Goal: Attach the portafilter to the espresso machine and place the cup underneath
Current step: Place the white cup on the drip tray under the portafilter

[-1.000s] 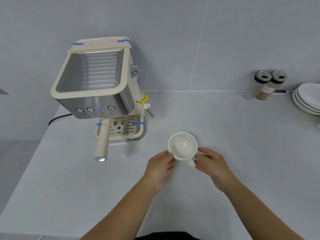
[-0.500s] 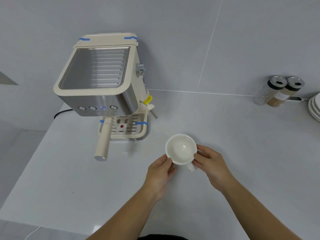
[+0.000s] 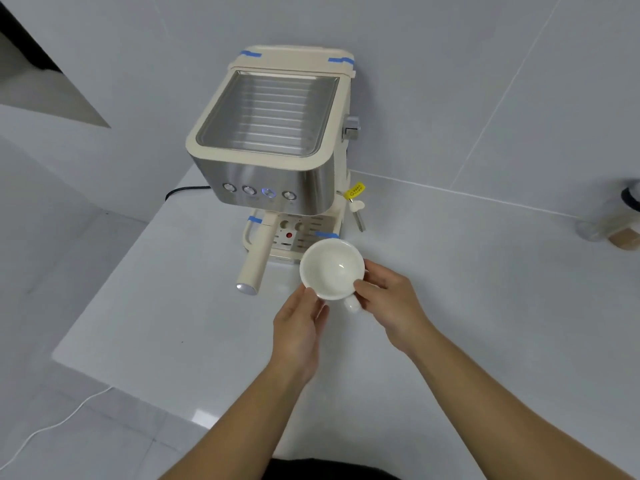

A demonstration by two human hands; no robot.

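A cream and steel espresso machine point(image 3: 273, 147) stands at the back of the white counter. The portafilter sits under its front panel, its cream handle point(image 3: 256, 256) sticking out toward me. Both hands hold a white cup point(image 3: 330, 268), open side up, just in front of the drip tray point(image 3: 294, 239). My left hand point(image 3: 299, 327) grips the cup's near left wall. Gripping the right side by the cup's handle point(image 3: 353, 303) is my right hand point(image 3: 389, 299). The portafilter's basket is hidden under the machine.
A steam wand point(image 3: 358, 216) with a yellow tag hangs at the machine's right side. Two jars point(image 3: 620, 220) stand at the far right of the counter point(image 3: 485, 289). A black power cord point(image 3: 183, 191) runs behind the machine. The counter's left edge drops to the floor.
Both hands have carried the cup forward and left, from the open counter to just in front of the drip tray. My view has swung left, and the plates have left the frame.
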